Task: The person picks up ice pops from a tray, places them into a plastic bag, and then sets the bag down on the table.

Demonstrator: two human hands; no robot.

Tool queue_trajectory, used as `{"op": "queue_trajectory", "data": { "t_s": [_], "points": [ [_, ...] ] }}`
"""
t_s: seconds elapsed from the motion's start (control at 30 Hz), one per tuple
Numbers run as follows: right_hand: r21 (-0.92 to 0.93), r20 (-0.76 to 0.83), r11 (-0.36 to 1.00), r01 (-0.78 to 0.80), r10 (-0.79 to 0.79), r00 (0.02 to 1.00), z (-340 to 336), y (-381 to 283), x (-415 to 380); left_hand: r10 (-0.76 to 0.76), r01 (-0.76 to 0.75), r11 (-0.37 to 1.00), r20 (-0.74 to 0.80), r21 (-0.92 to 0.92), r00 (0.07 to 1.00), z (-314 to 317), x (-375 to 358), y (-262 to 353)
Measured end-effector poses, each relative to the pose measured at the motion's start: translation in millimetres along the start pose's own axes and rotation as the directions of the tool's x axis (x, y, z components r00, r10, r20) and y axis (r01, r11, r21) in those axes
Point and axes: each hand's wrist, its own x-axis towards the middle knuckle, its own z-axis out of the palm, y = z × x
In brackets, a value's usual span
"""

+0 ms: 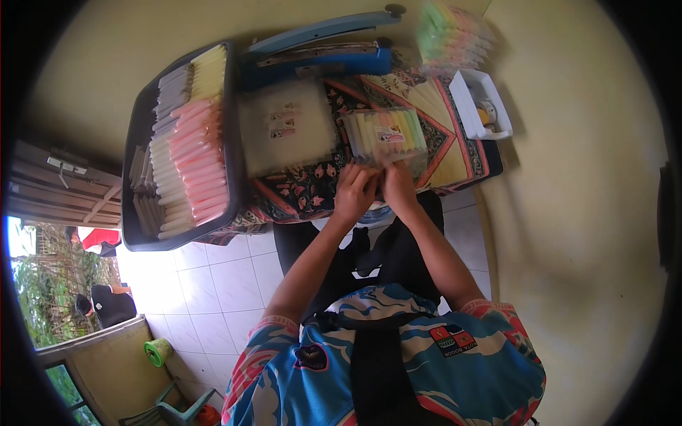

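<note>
A clear plastic pack (387, 133) of pastel sticks with a small printed label lies on the patterned cloth. At its near edge, my left hand (355, 190) and my right hand (398, 186) are close together, with their fingers bent inward on the plastic. The fingertips are too small and blurred to tell exactly what they pinch. Left of the pack is a stack of flat clear bags (288, 128) with printed labels. Further left, a large black tray (231, 142) holds rows of wrapped sticks in pink, cream, yellow and grey.
A blue sealer-like device (320, 62) stands behind the bags. Filled pastel packs (451, 39) are piled at the back right, beside a white container (477, 103) with small items. Below left are a green chair (174, 408) and a green bin (158, 351).
</note>
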Motion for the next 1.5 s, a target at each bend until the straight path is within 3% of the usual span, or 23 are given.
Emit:
{"op": "queue_trajectory", "data": {
  "t_s": [0.07, 0.17, 0.27, 0.37, 0.47, 0.57, 0.67, 0.77, 0.87, 1.17, 1.27, 1.37, 1.47, 1.5],
  "points": [
    [-0.005, -0.005, 1.000, 0.021, -0.022, 1.000, 1.9, 1.5, 1.6, -0.018, 0.018, 1.000, -0.003, -0.010, 1.000, 0.6, -0.3, 0.7],
    [-0.194, -0.112, 0.978, 0.075, -0.098, 0.989, 4.6, -3.0, 2.9, -0.040, 0.039, 0.998, -0.003, -0.043, 0.999, 2.3, -1.9, -0.6],
    [-0.197, -0.132, 0.979, 0.055, -0.082, 0.988, 5.2, -4.5, -5.1, -0.034, 0.034, 0.998, -0.006, -0.047, 0.999, 2.4, -2.7, -2.1],
    [-0.260, -0.176, 0.951, 0.165, -0.215, 0.961, 2.7, -4.2, -5.7, -0.037, 0.036, 0.998, -0.007, -0.046, 0.999, 1.5, -1.0, 0.0],
    [-0.205, -0.111, 0.949, 0.240, -0.266, 0.957, 10.1, 7.9, -4.3, -0.037, 0.036, 0.998, -0.009, -0.053, 0.999, 0.8, -0.4, 0.8],
    [-0.147, -0.047, 0.968, 0.202, -0.211, 0.976, 12.0, 9.5, 6.1, -0.039, 0.039, 0.998, -0.013, -0.056, 0.999, 1.3, 0.0, 0.5],
    [-0.240, 0.002, 0.943, 0.231, -0.238, 0.971, 14.0, 17.7, 19.5, -0.054, 0.053, 0.997, -0.007, -0.060, 0.999, 1.1, -0.5, 0.0],
    [-0.218, 0.046, 0.942, 0.254, -0.250, 0.967, 10.0, 19.4, 24.8, -0.050, 0.050, 0.997, -0.001, -0.061, 0.999, 1.7, -2.0, -1.1],
    [-0.221, -0.005, 0.918, 0.330, -0.340, 0.941, 10.2, 22.1, 29.6, -0.026, 0.027, 0.998, 0.004, -0.051, 1.000, 1.9, -3.1, -2.8],
    [-0.241, 0.105, 0.944, 0.225, -0.205, 0.973, 4.9, 17.2, 43.9, -0.004, 0.004, 0.999, 0.007, -0.037, 1.000, 1.7, -3.1, -1.9],
    [-0.227, 0.070, 0.935, 0.273, -0.264, 0.962, 4.2, 16.4, 45.0, 0.018, -0.018, 0.999, 0.007, -0.029, 1.000, 1.1, -2.3, -1.6],
    [-0.201, 0.110, 0.956, 0.214, -0.196, 0.975, 3.0, 14.8, 43.1, 0.006, -0.006, 0.999, 0.007, -0.032, 1.000, 1.9, -2.3, -1.8],
    [-0.189, 0.055, 0.943, 0.273, -0.267, 0.962, 2.0, 14.8, 34.5, -0.023, 0.023, 0.999, 0.000, -0.035, 1.000, 2.2, -3.4, -1.0],
    [-0.147, 0.079, 0.965, 0.217, -0.208, 0.975, -1.7, 10.4, 30.4, -0.032, 0.032, 0.999, -0.005, -0.035, 0.999, 1.6, -2.8, -0.5]
  ]
}}
